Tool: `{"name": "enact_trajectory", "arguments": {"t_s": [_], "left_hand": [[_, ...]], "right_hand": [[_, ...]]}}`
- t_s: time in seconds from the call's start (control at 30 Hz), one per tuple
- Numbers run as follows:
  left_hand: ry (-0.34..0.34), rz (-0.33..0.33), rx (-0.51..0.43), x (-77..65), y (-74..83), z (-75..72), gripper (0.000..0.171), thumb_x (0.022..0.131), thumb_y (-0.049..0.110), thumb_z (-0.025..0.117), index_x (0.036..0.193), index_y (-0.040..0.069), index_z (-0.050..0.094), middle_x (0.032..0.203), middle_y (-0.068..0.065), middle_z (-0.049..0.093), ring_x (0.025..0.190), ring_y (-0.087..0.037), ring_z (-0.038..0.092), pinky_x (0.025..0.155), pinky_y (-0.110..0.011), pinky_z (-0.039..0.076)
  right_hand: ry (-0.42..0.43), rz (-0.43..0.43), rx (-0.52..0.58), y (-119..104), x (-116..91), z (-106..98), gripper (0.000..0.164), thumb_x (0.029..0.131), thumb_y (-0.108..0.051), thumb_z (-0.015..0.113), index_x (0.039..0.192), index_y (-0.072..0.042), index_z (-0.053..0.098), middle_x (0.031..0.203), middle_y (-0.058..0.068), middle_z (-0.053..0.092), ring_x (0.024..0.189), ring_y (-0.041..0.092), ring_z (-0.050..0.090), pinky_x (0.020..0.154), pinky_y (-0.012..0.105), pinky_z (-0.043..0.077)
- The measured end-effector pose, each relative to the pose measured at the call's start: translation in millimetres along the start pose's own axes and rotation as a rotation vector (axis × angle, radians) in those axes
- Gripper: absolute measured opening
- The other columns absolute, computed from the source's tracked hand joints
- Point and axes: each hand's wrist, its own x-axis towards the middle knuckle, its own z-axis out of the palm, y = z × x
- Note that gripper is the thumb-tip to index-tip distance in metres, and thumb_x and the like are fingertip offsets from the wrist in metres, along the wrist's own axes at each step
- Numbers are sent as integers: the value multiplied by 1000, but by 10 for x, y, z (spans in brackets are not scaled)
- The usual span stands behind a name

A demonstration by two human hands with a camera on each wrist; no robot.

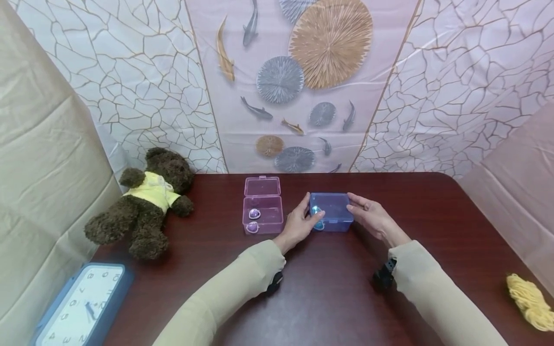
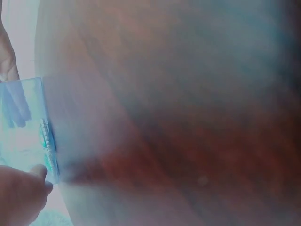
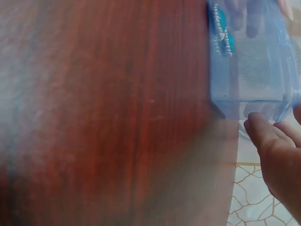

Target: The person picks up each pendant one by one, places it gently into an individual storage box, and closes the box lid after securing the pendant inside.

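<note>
A translucent blue plastic box point(image 1: 335, 206) with its lid down sits between my two hands near the back of the dark table. Inside, at its left end, lie teal heart-like gems with pearly edging point(image 3: 225, 33). My left hand point(image 1: 298, 222) grips the box's left end, thumb over the lid. At the opposite end, my right hand point(image 1: 375, 222) holds the corner between thumb and fingers. To the left stands a pink translucent box point(image 1: 272, 215), lid tipped back, with two purple gems point(image 1: 254, 214) edged in beads inside.
A brown teddy bear point(image 1: 147, 197) in a yellow top lies at the left. In front of it is a blue-framed clock point(image 1: 82, 302). A bundle of yellow yarn point(image 1: 530, 302) lies by the right edge. Patterned cloth point(image 1: 329, 134) hangs behind the table.
</note>
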Motion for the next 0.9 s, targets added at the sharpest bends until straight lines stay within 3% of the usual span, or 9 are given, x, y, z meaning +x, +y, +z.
{"name": "enact_trajectory", "arguments": {"t_s": [0.07, 0.3, 0.47, 0.63, 0.7, 0.77, 0.83, 0.9], "left_hand": [[21, 25, 22, 8, 5, 8, 71, 90, 23, 64, 147, 4, 28, 151, -13, 31, 136, -24, 35, 106, -32, 39], [64, 23, 85, 4, 50, 22, 68, 88, 21, 67, 144, 1, 34, 147, -16, 38, 132, -24, 41, 102, -29, 44], [60, 0, 210, -9, 146, 13, 70, 89, 23, 65, 146, 2, 30, 147, -16, 38, 130, -23, 44, 102, -32, 44], [52, 23, 293, -62, 282, -46, 74, 90, 30, 64, 147, 2, 27, 149, -14, 35, 132, -24, 41, 106, -34, 41], [37, 44, 267, -93, 355, -108, 75, 89, 30, 65, 147, 2, 27, 150, -14, 33, 134, -25, 39, 105, -34, 42], [15, 69, 207, -120, 432, -201, 76, 88, 28, 67, 147, 2, 26, 151, -13, 31, 134, -26, 39, 103, -33, 43], [-6, 83, 129, -140, 501, -333, 78, 86, 26, 69, 148, 3, 25, 152, -11, 29, 136, -24, 35, 106, -32, 40], [-15, 85, 58, -163, 547, -505, 82, 85, 24, 71, 148, 4, 23, 153, -9, 26, 138, -24, 32, 108, -33, 37]], "right_hand": [[-9, -30, 11, 31, -4, 2, 59, 99, -9, 44, 149, 2, 13, 153, 23, 15, 138, 27, 25, 103, 19, 39], [9, -102, 22, 140, -10, 27, 59, 99, -7, 45, 148, 3, 14, 152, 25, 17, 121, 1, 44, 97, 13, 43], [20, -73, 46, 121, -15, 32, 59, 98, -7, 45, 148, 2, 15, 152, 25, 18, 121, 4, 46, 97, 14, 43], [45, -31, 79, 61, -32, 19, 61, 97, -10, 49, 148, 2, 17, 152, 24, 18, 103, -7, 53, 89, 9, 47], [70, -36, 111, 16, -43, 9, 61, 97, -10, 50, 148, 3, 18, 152, 24, 20, 98, -9, 55, 87, 9, 48], [111, -63, 161, -51, -58, 14, 61, 96, -8, 51, 147, 5, 20, 147, 20, 36, 96, -8, 57, 87, 10, 49], [161, -109, 226, -129, -71, 39, 60, 95, -6, 51, 145, 8, 22, 131, 10, 56, 95, -6, 60, 88, 12, 49], [218, -159, 289, -215, -79, 106, 57, 95, -5, 52, 143, 11, 25, 110, -3, 66, 94, -3, 62, 88, 13, 50]]}}
